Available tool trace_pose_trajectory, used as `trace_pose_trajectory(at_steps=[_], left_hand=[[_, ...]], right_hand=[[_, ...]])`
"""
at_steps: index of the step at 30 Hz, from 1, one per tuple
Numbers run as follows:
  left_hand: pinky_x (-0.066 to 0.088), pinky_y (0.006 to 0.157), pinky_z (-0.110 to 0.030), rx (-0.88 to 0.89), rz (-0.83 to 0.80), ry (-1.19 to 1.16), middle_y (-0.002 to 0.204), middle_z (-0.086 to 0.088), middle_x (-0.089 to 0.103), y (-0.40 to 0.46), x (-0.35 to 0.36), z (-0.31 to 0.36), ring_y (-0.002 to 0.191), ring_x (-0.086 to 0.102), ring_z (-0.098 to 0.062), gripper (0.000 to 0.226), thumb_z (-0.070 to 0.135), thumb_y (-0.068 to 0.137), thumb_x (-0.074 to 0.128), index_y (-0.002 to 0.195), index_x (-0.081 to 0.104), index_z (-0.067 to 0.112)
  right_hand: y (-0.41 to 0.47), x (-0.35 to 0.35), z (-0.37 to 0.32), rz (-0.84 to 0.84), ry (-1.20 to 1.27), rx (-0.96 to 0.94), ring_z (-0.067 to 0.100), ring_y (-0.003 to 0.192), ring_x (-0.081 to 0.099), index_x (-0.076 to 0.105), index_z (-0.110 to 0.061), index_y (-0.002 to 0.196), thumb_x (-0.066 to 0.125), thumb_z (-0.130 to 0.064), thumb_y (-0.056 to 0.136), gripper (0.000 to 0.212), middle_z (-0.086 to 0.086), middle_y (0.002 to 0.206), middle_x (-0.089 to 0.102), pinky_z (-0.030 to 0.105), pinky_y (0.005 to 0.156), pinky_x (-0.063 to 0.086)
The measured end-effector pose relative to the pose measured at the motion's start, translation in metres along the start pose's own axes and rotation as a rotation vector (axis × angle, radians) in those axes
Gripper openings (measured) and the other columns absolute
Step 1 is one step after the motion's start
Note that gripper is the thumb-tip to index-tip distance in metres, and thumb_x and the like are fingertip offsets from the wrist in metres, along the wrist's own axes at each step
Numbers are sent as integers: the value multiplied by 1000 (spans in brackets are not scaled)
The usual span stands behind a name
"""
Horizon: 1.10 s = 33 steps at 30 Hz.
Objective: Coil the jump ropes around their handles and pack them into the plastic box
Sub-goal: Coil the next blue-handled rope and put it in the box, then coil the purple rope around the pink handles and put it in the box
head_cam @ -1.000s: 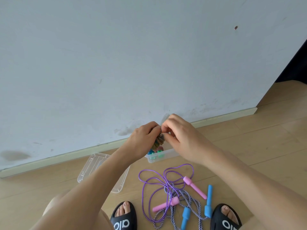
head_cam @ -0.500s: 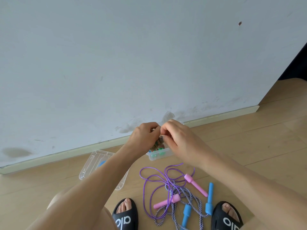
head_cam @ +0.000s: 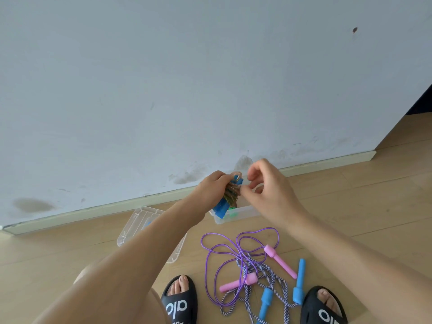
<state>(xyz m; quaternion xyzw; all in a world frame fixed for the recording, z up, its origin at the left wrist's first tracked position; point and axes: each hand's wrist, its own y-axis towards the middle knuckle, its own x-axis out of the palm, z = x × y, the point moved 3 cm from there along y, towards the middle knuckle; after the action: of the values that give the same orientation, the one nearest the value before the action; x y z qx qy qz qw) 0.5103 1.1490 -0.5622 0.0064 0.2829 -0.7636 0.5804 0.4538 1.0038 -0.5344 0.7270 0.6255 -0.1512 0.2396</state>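
Note:
My left hand [head_cam: 211, 187] grips a coiled jump rope [head_cam: 230, 195] with blue handles and brownish cord, held just above the clear plastic box [head_cam: 243, 212]. My right hand [head_cam: 266, 185] sits beside the bundle, its thumb and fingertips pinching at the cord on the bundle's right side. Something green lies inside the box. On the floor nearer me lie a purple rope with pink handles [head_cam: 243, 251] and a striped rope with light blue handles [head_cam: 300, 280], both loose and tangled together.
The clear box lid [head_cam: 138, 220] lies on the wooden floor to the left, partly under my left forearm. A wall and skirting board [head_cam: 93, 210] run right behind the box. My two black sandals [head_cam: 178, 302] flank the loose ropes at the bottom.
My hands have drawn slightly apart, so the blue-handled bundle shows between them. The right hand's fingers have lifted and spread a little; the bundle stays over the box.

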Motion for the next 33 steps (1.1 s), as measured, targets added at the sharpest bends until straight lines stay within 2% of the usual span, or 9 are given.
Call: trace_pose_trajectory(at_steps=[2, 5, 11, 15, 17, 21, 23, 26, 33], left_hand=[[50, 81, -40, -31, -14, -82, 91, -4, 59, 4, 1, -3, 83, 58, -22, 21, 39, 91, 50, 93, 62, 22], [52, 94, -48, -79, -87, -217, 95, -9, 61, 6, 4, -8, 87, 67, -30, 24, 34, 96, 49, 107, 58, 14], [58, 73, -33, -173, -210, -370, 75, -7, 60, 15, 8, -5, 70, 65, -27, 23, 17, 98, 39, 101, 60, 6], [58, 78, -32, -221, -225, -300, 81, -7, 65, 46, 14, -8, 76, 69, -26, 30, 27, 100, 39, 111, 61, 10], [58, 73, -28, -221, -173, -206, 90, -7, 69, 73, 20, -19, 82, 68, -23, 30, 31, 100, 39, 116, 57, 13], [53, 85, -37, -196, -87, 143, 107, -8, 70, 125, 25, -69, 94, 65, -26, 28, 33, 95, 42, 113, 56, 17], [48, 78, -33, -145, -97, 441, 116, -5, 64, 141, 26, -100, 97, 60, -25, 33, 34, 94, 46, 123, 52, 20], [49, 85, -35, -10, -148, 792, 123, 0, 60, 167, 33, -139, 106, 58, -24, 39, 37, 93, 52, 129, 50, 23], [44, 73, -34, 247, -326, 1277, 106, 2, 61, 223, 69, -165, 96, 61, -22, 29, 43, 102, 39, 111, 59, 25]], right_hand=[[2, 0, 6, -6, 200, 252, 12, 74, 60, 51, -11, 106, 72, -13, 82, 31, 4, 100, 57, 10, 55, 47], [-1, 12, 21, -190, 355, 509, 10, 86, 69, 49, -18, 122, 79, -23, 80, 52, 2, 110, 64, 31, 83, 58], [9, 34, 45, -296, 486, 604, 26, 99, 73, 52, -11, 124, 78, -9, 83, 49, 13, 115, 69, 45, 85, 60], [34, 34, 69, -348, 527, 669, 24, 83, 73, 57, -11, 111, 72, -3, 86, 30, 10, 99, 71, 41, 79, 59], [53, 34, 84, -311, 480, 690, 19, 75, 72, 56, -14, 103, 71, -1, 87, 25, 7, 91, 71, 34, 70, 58], [89, 48, 139, -227, 293, 759, 28, 95, 72, 58, -16, 93, 76, -3, 80, 26, 13, 101, 70, 47, 86, 59], [103, 61, 172, -225, 187, 799, 26, 93, 72, 61, -13, 98, 79, -9, 75, 29, 12, 101, 70, 45, 84, 60], [125, 84, 215, -252, -19, 806, 13, 76, 65, 60, -14, 107, 79, -22, 74, 39, 5, 100, 68, 26, 60, 52], [162, 149, 306, -390, -354, 811, 23, 77, 67, 53, -10, 101, 78, -18, 70, 41, 7, 91, 66, 31, 67, 56]])
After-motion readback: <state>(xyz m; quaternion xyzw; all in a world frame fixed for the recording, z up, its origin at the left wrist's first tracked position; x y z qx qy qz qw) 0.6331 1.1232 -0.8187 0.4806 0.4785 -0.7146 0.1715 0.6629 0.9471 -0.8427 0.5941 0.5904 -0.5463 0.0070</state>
